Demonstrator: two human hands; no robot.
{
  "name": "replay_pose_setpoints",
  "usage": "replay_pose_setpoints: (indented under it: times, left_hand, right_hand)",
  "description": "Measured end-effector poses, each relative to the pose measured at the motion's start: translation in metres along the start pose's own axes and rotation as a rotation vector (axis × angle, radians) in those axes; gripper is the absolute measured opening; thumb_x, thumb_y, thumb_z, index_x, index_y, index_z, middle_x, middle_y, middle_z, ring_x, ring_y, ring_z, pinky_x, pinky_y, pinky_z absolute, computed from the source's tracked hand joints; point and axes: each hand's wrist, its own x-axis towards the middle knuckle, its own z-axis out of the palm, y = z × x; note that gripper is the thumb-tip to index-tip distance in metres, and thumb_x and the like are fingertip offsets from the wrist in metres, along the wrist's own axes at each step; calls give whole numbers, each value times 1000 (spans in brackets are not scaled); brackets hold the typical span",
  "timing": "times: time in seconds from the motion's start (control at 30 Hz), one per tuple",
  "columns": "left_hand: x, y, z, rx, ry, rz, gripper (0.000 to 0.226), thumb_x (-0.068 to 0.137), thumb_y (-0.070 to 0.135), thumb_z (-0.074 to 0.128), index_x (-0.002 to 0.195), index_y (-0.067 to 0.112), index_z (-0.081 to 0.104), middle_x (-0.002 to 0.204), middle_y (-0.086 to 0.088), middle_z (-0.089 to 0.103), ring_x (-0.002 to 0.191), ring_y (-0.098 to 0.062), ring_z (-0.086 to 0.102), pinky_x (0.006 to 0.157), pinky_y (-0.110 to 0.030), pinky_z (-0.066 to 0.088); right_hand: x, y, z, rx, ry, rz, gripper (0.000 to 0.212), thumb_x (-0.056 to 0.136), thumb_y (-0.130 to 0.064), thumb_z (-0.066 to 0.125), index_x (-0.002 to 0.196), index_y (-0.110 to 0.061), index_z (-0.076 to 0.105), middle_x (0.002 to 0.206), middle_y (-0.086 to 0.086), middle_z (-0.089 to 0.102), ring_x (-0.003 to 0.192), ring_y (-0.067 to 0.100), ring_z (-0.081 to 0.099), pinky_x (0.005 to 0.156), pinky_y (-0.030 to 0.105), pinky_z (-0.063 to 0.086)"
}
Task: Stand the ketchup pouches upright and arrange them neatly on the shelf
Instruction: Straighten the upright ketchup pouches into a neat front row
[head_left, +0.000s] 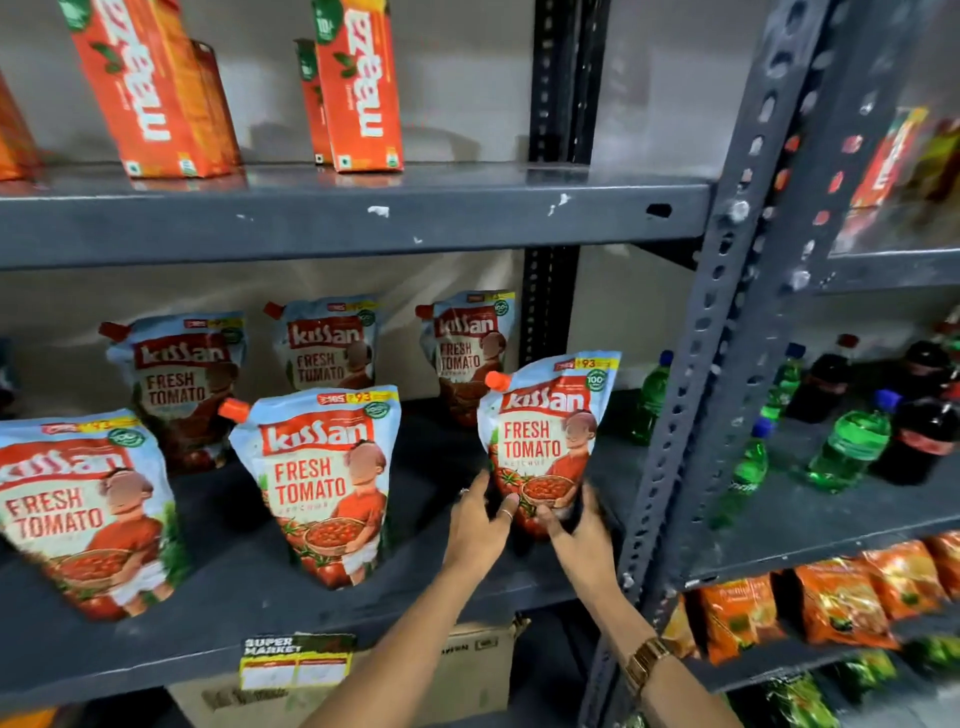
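Head view | ketchup pouch (545, 436) stood upright at right end of grey shelf (249, 613) | base gripped between left hand (480, 525) and right hand (579, 532) | five other pouches upright alongside

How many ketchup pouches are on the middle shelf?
6. Front row: left pouch, middle pouch, right pouch held by both hands. Back row: left, middle, right. More may be outside the frame at left.
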Motion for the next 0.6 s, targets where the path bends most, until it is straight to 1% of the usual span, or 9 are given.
replay_pose_setpoints:
  times: [0.07,0.1,0.13,0.2,0.3,0.4,0.47,0.6]
  left_hand:
    - [2,-1,1,-7,15,-18,52,87,23,59,135,10,42,130,-13,56,122,-25,51,101,-36,44]
    - [3,-1,0,1,27,-27,49,87,23,59,132,9,45,124,-14,59,116,-25,55,94,-31,45]
    - [3,-2,-2,16,32,-34,47,86,24,60,129,9,47,118,-14,61,110,-25,57,88,-29,46]
    - [4,-4,-6,34,24,-40,44,86,24,60,126,8,49,109,-13,62,101,-24,60,82,-29,47]
    - [4,-6,-13,34,14,-42,45,86,24,60,125,8,49,107,-14,62,98,-22,60,80,-27,47]
    - [0,-11,-22,35,20,-56,55,86,25,60,134,8,40,110,-11,59,103,-21,56,85,-28,45]
    - [-3,-15,-29,38,18,-65,58,86,25,60,137,8,37,110,-10,57,102,-19,55,86,-27,44]
    - [-9,-19,-39,45,10,-59,58,87,25,60,137,9,36,113,-11,58,101,-18,54,84,-26,43]
  right_hand:
    - [1,1,1,-7,2,2,71,84,-27,62,141,-8,24,138,13,48,125,27,46,98,33,38]
    - [1,1,1,-15,1,1,69,84,-27,63,139,-8,26,135,14,50,123,28,48,97,34,39]
    - [0,0,1,-21,1,-5,67,83,-27,63,137,-8,28,132,14,53,121,28,50,95,33,40]
    - [-1,-2,2,-24,7,-24,63,82,-24,66,133,-9,33,126,12,57,115,28,54,89,29,40]
    - [-4,-6,5,-36,21,-35,58,80,-21,68,128,-8,39,121,13,60,111,28,56,87,29,42]
    - [-10,-11,10,-45,25,-34,56,77,-20,70,124,-5,44,118,14,62,108,28,58,92,38,47]
    - [-16,-14,15,-39,31,-60,52,76,-19,71,121,-5,48,115,14,64,106,27,59,91,40,48]
    - [-26,-17,21,-19,26,-93,50,76,-17,72,118,-7,49,109,9,65,101,22,59,88,33,47]
